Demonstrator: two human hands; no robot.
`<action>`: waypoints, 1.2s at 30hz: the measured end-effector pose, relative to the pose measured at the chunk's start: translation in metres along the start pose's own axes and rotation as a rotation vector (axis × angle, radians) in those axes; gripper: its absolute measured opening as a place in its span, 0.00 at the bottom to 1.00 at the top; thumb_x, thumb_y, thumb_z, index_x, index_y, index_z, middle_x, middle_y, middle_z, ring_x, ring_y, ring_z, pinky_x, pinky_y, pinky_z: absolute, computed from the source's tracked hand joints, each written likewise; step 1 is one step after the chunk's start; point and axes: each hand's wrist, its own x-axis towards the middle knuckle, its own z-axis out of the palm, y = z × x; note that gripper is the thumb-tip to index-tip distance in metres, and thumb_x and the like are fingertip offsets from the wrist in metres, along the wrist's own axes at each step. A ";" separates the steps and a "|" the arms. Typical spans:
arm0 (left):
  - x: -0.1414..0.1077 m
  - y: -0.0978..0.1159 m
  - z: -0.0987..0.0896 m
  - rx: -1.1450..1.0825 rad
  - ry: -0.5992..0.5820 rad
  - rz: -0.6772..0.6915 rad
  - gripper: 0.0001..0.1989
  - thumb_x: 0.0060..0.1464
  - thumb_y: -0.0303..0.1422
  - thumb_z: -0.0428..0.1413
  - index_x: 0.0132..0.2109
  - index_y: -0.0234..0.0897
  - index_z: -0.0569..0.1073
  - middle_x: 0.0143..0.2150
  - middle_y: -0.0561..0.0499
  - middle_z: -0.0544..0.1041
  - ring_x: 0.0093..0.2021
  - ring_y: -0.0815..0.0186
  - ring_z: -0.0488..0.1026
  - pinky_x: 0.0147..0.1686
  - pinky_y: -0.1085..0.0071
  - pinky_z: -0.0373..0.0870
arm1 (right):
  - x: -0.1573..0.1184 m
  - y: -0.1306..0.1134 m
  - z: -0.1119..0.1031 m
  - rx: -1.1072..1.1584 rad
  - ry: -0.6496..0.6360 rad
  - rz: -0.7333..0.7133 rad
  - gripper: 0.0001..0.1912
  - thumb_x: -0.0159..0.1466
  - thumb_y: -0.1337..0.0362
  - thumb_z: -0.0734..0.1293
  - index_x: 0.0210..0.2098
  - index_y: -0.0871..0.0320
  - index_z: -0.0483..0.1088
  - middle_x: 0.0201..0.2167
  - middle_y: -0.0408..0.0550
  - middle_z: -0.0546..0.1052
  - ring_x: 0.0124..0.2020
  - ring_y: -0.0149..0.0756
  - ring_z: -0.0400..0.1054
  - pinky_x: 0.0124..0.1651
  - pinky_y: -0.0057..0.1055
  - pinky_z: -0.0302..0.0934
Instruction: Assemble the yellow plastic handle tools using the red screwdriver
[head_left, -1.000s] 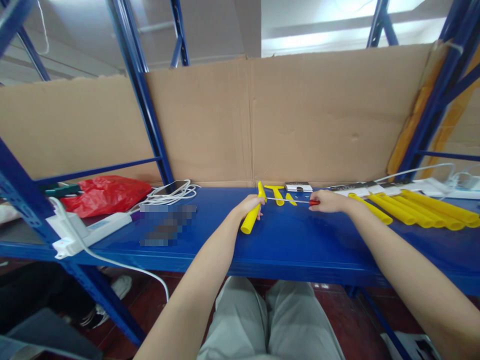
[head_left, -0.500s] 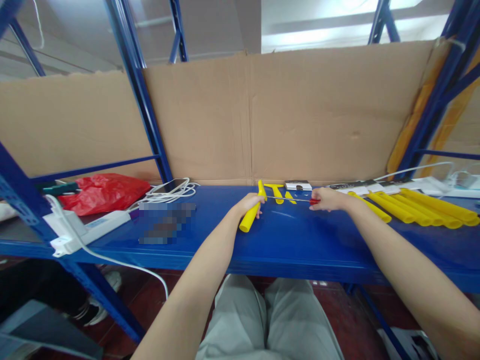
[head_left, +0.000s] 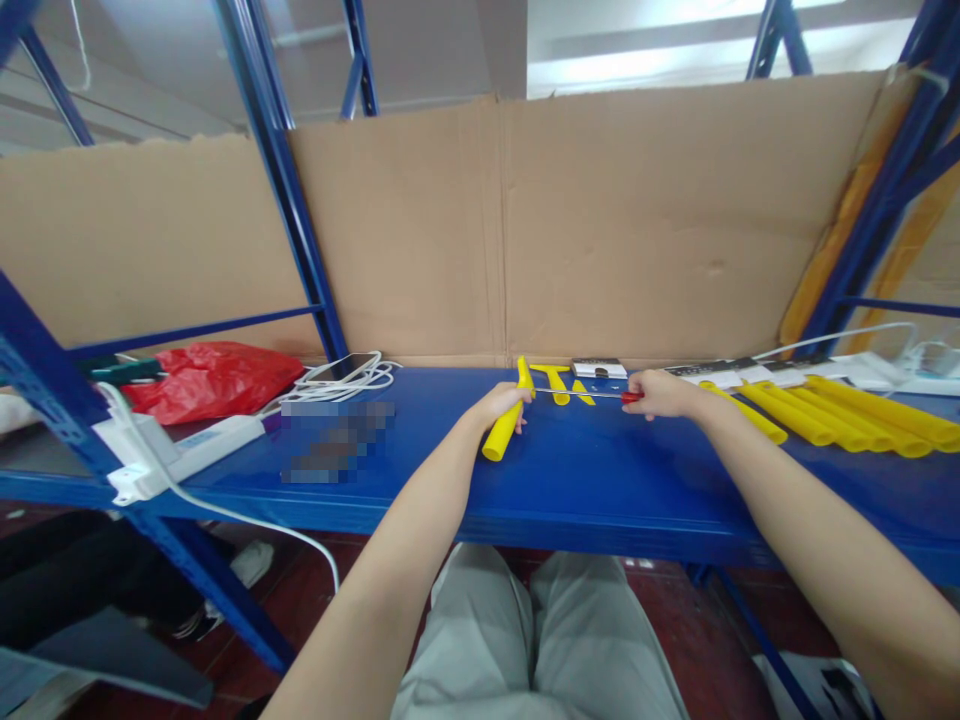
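Note:
My left hand (head_left: pixel 504 402) is wrapped round a yellow tube (head_left: pixel 500 436) with a yellow crosspiece at its upper end, just above the blue tabletop. In my right hand (head_left: pixel 654 394) is the red handle of a screwdriver (head_left: pixel 592 394). Its metal shaft points left, and the tip meets the tube's upper part beside my left fingers; the exact contact point is too small to make out. Behind the shaft lie a yellow T-shaped part (head_left: pixel 556 381) and a small yellow piece (head_left: pixel 583 392).
Several yellow tubes (head_left: pixel 847 415) lie at the right. A small white and black box (head_left: pixel 598 368) rests against the cardboard back panel (head_left: pixel 600 230). At left are a red plastic bag (head_left: pixel 229 380), a white power strip (head_left: pixel 202 448) and a coiled white cable (head_left: pixel 352 378).
The camera view has shifted slightly. Both hands keep their hold on the yellow tube and the screwdriver, in nearly the same place. At lower left, another person's foot has moved a little.

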 end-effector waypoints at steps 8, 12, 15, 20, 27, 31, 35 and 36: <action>-0.010 0.006 0.003 -0.067 0.038 -0.009 0.12 0.50 0.27 0.53 0.44 0.36 0.69 0.17 0.56 0.64 0.18 0.67 0.67 0.27 0.69 0.69 | 0.000 -0.006 0.001 -0.121 0.012 -0.081 0.09 0.56 0.62 0.62 0.23 0.57 0.70 0.24 0.49 0.76 0.28 0.38 0.69 0.29 0.29 0.56; -0.010 0.006 0.003 -0.063 0.045 -0.020 0.12 0.49 0.28 0.53 0.44 0.35 0.69 0.17 0.56 0.64 0.18 0.66 0.67 0.26 0.69 0.68 | -0.001 -0.005 0.001 -0.093 0.004 -0.064 0.09 0.55 0.64 0.62 0.23 0.57 0.72 0.23 0.48 0.76 0.28 0.38 0.69 0.30 0.29 0.55; -0.010 0.006 0.004 -0.068 0.053 -0.014 0.12 0.49 0.28 0.54 0.44 0.34 0.68 0.17 0.56 0.64 0.18 0.66 0.67 0.25 0.68 0.68 | -0.002 -0.006 0.001 -0.133 0.017 -0.063 0.08 0.54 0.64 0.62 0.21 0.57 0.70 0.21 0.47 0.74 0.26 0.37 0.67 0.29 0.29 0.53; -0.010 0.005 0.004 -0.077 0.052 -0.008 0.11 0.49 0.28 0.54 0.43 0.35 0.69 0.18 0.55 0.64 0.18 0.67 0.66 0.24 0.69 0.67 | 0.001 -0.009 0.003 -0.191 0.049 -0.004 0.09 0.55 0.62 0.62 0.21 0.57 0.69 0.20 0.48 0.74 0.26 0.36 0.67 0.27 0.28 0.51; -0.009 0.005 0.004 -0.084 0.050 -0.011 0.11 0.49 0.29 0.55 0.43 0.36 0.69 0.18 0.55 0.65 0.18 0.67 0.67 0.24 0.69 0.66 | -0.001 -0.008 0.001 -0.167 0.039 -0.031 0.07 0.55 0.63 0.61 0.26 0.57 0.71 0.28 0.49 0.77 0.30 0.38 0.69 0.30 0.29 0.54; -0.011 0.006 0.004 -0.074 0.038 -0.009 0.12 0.50 0.27 0.53 0.44 0.35 0.68 0.18 0.56 0.65 0.17 0.67 0.66 0.25 0.69 0.68 | -0.004 -0.010 -0.002 -0.175 0.010 -0.026 0.07 0.54 0.64 0.61 0.24 0.56 0.70 0.24 0.47 0.76 0.29 0.39 0.69 0.31 0.30 0.54; -0.008 0.005 0.004 -0.063 0.031 -0.002 0.14 0.50 0.25 0.50 0.46 0.33 0.66 0.17 0.58 0.63 0.16 0.68 0.66 0.23 0.70 0.69 | -0.003 -0.011 0.000 -0.135 0.005 -0.002 0.05 0.53 0.65 0.62 0.22 0.57 0.68 0.20 0.46 0.73 0.26 0.37 0.69 0.30 0.29 0.54; -0.007 0.005 0.004 -0.059 0.029 0.001 0.14 0.50 0.24 0.49 0.46 0.32 0.66 0.17 0.58 0.63 0.15 0.68 0.66 0.23 0.71 0.68 | -0.002 -0.011 0.001 -0.110 -0.005 0.003 0.05 0.54 0.65 0.62 0.22 0.57 0.67 0.19 0.45 0.73 0.24 0.36 0.68 0.29 0.28 0.54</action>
